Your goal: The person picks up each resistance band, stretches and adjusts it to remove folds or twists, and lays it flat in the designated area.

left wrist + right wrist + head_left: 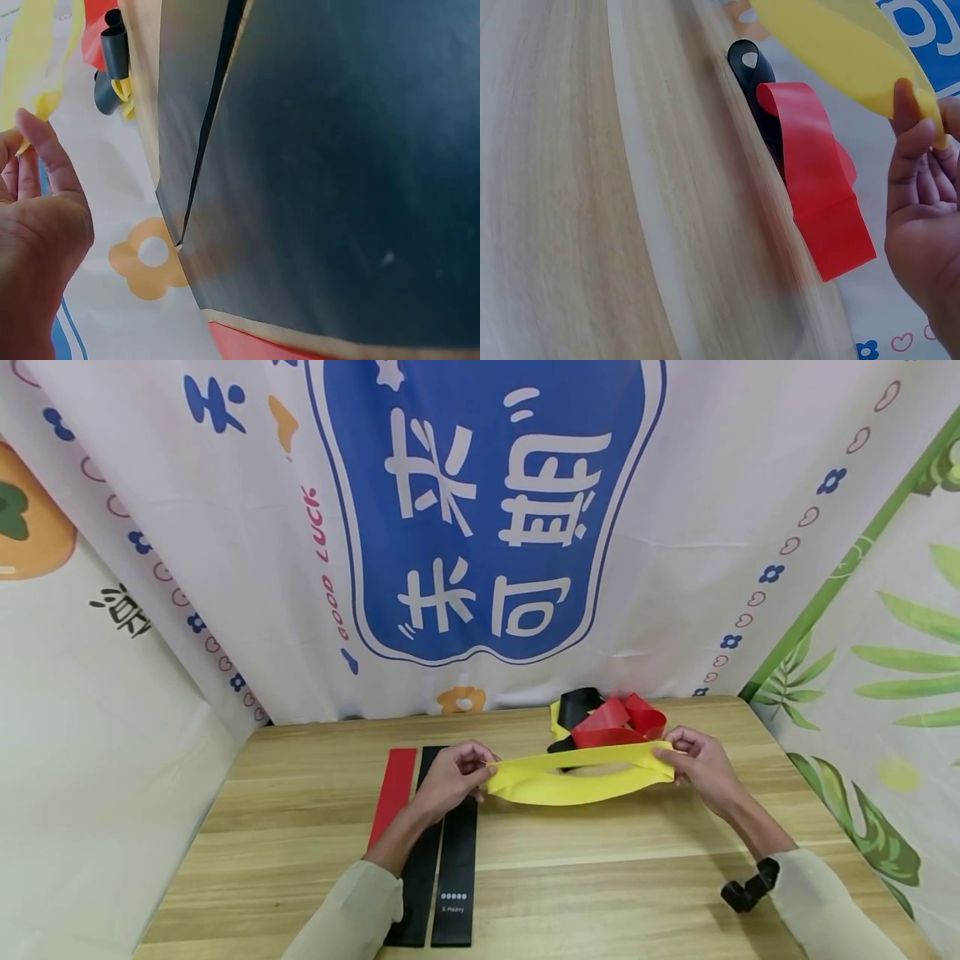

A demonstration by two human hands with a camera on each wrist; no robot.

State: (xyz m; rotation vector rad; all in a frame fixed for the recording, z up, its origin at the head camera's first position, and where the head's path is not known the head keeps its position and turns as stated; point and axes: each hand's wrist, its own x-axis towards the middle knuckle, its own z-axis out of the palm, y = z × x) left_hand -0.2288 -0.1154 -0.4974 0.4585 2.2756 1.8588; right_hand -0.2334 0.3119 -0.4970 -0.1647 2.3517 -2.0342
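Note:
A yellow resistance band (581, 789), a flat loop, is held up lengthwise above the table between both hands. My left hand (454, 779) pinches its left end between thumb and fingers, over the tops of the flat black bands. At the opposite end my right hand (699, 768) pinches the loop the same way, in front of a heap of bands. The two strands part in the middle, leaving a narrow gap. In the right wrist view the yellow band (840, 52) slants up from the fingertips; in the left wrist view only part of it shows.
Two black bands (454, 877), one marked X-Heavy, and a red band (393, 789) lie flat side by side on the wooden table (600, 885). Crumpled red (607, 724), black and yellow bands are heaped at the back edge. A printed curtain (675, 568) hangs behind.

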